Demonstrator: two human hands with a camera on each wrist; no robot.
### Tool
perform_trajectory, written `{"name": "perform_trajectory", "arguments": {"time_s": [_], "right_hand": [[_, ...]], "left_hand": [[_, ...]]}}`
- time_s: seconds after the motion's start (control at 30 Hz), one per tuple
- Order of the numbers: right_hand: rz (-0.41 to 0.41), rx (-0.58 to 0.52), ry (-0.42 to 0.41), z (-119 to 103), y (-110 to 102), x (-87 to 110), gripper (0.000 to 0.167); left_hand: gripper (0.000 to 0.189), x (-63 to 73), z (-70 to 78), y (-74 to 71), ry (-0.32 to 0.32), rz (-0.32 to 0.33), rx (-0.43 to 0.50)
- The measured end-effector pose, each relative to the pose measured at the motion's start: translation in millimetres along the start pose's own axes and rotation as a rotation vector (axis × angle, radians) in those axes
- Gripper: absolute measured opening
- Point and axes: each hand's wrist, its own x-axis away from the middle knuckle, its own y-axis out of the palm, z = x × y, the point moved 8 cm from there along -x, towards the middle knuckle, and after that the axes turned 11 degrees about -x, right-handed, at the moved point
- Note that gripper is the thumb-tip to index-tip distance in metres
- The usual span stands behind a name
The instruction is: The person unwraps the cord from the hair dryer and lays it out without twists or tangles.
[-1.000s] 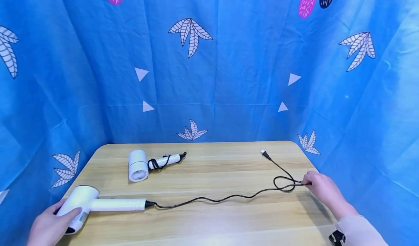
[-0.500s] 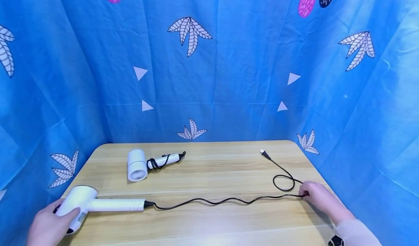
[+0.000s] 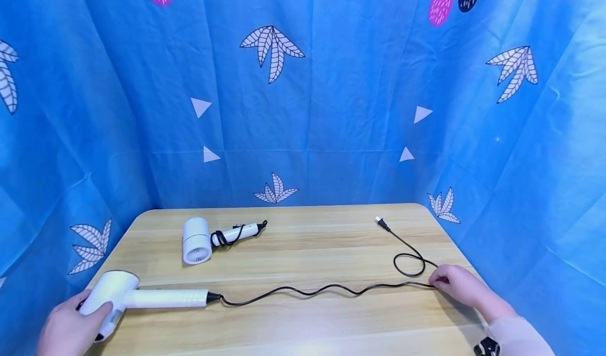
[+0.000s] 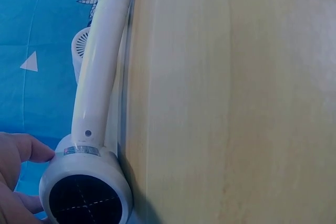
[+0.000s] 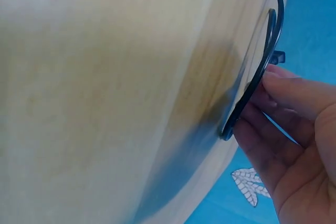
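Note:
On the near left of the table lies a white hair dryer (image 3: 165, 298), handle pointing right. My left hand (image 3: 71, 324) grips its head, thumb on the near side. In the left wrist view the dryer's dark round end faces the camera, with fingers (image 4: 34, 149) against the body. A black cord (image 3: 357, 294) runs wavily from the handle across to my right hand (image 3: 461, 287), which pinches it between thumb and fingertips near the right edge. Beyond that hand the cord makes one loop and ends in a plug (image 3: 382, 223).
Farther back on the left lies another white hair dryer (image 3: 196, 240), its black cord (image 3: 220, 237) wrapped round the handle. The wooden table (image 3: 307, 251) is surrounded by a blue patterned curtain (image 3: 303, 109) at the back and both sides.
My right hand has come slightly nearer with the cord. The held stretch has drawn apart from the loop, and the cord toward the dryer is wavier. My left hand stays on the dryer.

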Motion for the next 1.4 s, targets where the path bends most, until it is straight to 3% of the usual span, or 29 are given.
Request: {"name": "perform_trajectory", "arguments": {"time_s": [0.23, 0.5, 0.83, 1.03, 1.4], "right_hand": [[0.009, -0.011, 0.031, 1.5, -2.3, -6.8, 0.009], [0.072, -0.018, 0.176, 10.9, -3.4, -18.9, 0.004], [0.163, -0.038, 0.292, 26.3, -4.5, -30.0, 0.009], [0.176, -0.031, 0.34, 35.8, -6.2, -36.5, 0.008], [0.199, 0.085, 0.267, 35.7, -11.6, -49.9, 0.007]], "left_hand": [[0.081, -2.7, -0.9, 2.4, -0.01, -0.003, 0.01], [0.081, -5.6, -3.0, 3.4, -0.022, -0.002, 0.012], [0.082, -5.0, -3.4, 4.7, -0.026, -0.005, 0.03], [0.083, -2.1, -2.1, 2.6, -0.024, -0.013, 0.032], [0.084, -2.8, -3.5, 3.7, -0.023, -0.022, 0.033]]}}
